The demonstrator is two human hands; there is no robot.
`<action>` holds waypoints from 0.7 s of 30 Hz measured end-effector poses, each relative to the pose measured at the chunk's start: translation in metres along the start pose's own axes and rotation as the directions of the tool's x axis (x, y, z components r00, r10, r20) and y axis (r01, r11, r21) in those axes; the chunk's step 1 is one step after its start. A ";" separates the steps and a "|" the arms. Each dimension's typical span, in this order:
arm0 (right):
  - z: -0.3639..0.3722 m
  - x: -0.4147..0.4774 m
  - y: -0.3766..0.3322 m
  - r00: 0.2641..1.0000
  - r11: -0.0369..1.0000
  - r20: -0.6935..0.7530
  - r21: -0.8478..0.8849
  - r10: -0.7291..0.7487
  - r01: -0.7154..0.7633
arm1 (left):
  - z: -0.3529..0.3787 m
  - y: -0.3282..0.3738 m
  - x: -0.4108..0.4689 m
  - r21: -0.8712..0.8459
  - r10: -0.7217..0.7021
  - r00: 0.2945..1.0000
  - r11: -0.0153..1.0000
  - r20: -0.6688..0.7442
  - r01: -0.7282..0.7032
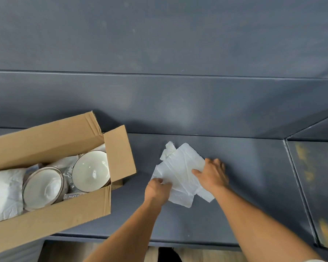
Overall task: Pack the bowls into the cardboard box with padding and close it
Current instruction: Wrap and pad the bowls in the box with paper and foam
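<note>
An open cardboard box (51, 222) lies at the left with its flaps up. Inside it two white bowls with brown rims stand on edge: one (43, 187) in the middle, one (91, 171) at the box's right end. White crumpled padding (4, 193) fills the left end. On the grey table to the right lie white padding sheets (180, 167). My left hand (156, 190) pinches their near left edge. My right hand (211, 174) rests on their right side, thumb on top and fingers spread.
The grey table (244, 186) runs to a raised back ledge (159, 103). A seam and a scuffed panel (314, 186) lie at the right. The table's front edge is near my forearms, with floor below it.
</note>
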State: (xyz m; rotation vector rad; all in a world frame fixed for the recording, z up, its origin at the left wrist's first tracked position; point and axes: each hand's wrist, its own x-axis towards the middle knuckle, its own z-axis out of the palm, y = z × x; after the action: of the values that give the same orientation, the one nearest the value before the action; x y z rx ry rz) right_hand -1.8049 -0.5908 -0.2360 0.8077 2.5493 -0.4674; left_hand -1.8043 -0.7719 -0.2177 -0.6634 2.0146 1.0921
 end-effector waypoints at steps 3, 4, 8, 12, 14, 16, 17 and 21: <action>0.000 -0.001 -0.002 1.000 1.000 -0.024 -0.019 0.012 -0.012 | 0.002 0.002 0.002 -0.089 -0.027 1.000 0.996 -0.002 0.027; 0.000 0.000 -0.002 1.000 1.000 -0.026 -0.019 0.016 -0.016 | 0.003 0.002 0.002 -0.112 -0.036 0.999 0.993 0.009 0.037; -0.002 0.001 -0.001 0.998 0.999 -0.043 0.027 0.039 -0.038 | 0.007 0.003 0.002 -0.144 -0.021 1.000 0.989 0.011 0.022; -0.011 -0.002 0.003 0.996 0.996 -0.081 0.083 0.027 -0.021 | 0.008 0.004 0.001 -0.210 0.002 1.000 0.978 -0.025 -0.007; -0.017 -0.004 0.007 0.997 0.986 -0.061 0.161 0.043 -0.033 | 0.007 0.007 -0.003 -0.246 0.033 0.999 0.968 -0.041 -0.042; -0.024 -0.005 0.011 0.998 0.940 0.001 0.336 0.064 -0.060 | 0.004 0.012 -0.009 -0.246 0.072 0.995 0.966 -0.064 -0.086; -0.027 -0.007 0.013 0.998 0.905 0.030 0.420 0.061 -0.068 | 0.003 0.013 -0.012 -0.241 0.096 0.992 0.964 -0.080 -0.113; -0.046 -0.019 0.021 0.993 0.783 0.116 0.619 -0.009 -0.065 | -0.005 0.020 -0.028 -0.195 0.209 0.967 0.952 -0.147 -0.236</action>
State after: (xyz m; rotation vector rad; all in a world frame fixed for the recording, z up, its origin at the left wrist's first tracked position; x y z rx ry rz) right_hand -1.7914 -0.5631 -0.1919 0.9945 2.2687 -1.3552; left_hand -1.8035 -0.7631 -0.1837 -0.6351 2.1381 1.4457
